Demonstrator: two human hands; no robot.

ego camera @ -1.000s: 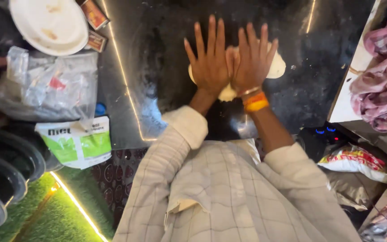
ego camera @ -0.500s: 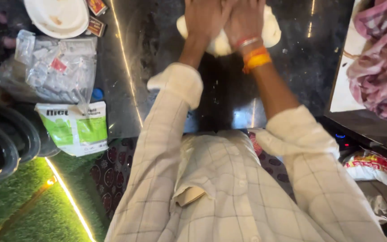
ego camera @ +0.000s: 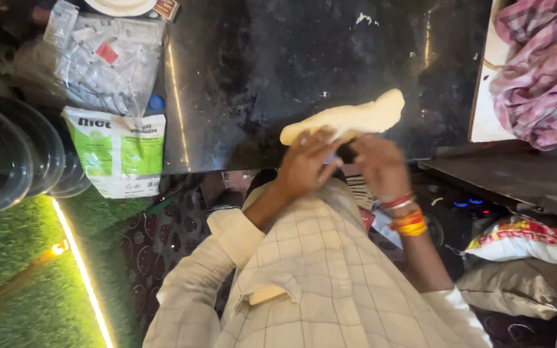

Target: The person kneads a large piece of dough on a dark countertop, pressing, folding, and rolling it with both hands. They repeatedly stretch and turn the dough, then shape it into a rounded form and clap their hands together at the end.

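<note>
Nearest: my checked shirt (ego camera: 311,283), pale, cuffs turned back, both forearms raised from it toward the tabletop's near edge.

Near right: a white bag with red and yellow print (ego camera: 523,240), lying on a grey sack (ego camera: 510,290).

Near left: green turf (ego camera: 27,283) crossed by a lit strip.

My left hand (ego camera: 305,164): palm down, fingers (ego camera: 320,143) curled together onto the near left end of the dough (ego camera: 346,117), thumb side under it.

My right hand (ego camera: 378,166): red and orange bangles (ego camera: 406,216) at the wrist, fingers closed on the near edge of the dough just beside the left hand; its fingertips are hidden, so the exact grip cannot be told.

Dough: pale, flattened, long oval, tilted up to the right, held over the near edge of the black tabletop (ego camera: 278,58), its far end clear of my hands.

Left, middle: a white and green printed pouch (ego camera: 120,151), upright rectangle, hanging off the tabletop's left edge; dark stacked bowls (ego camera: 14,161) left of it.

Far left: a clear plastic bag (ego camera: 98,58) of small packets, one with a red label; a white plate (ego camera: 120,5) beyond it.

Far right: a pink checked cloth (ego camera: 539,64), bunched on a white board (ego camera: 485,109).
</note>
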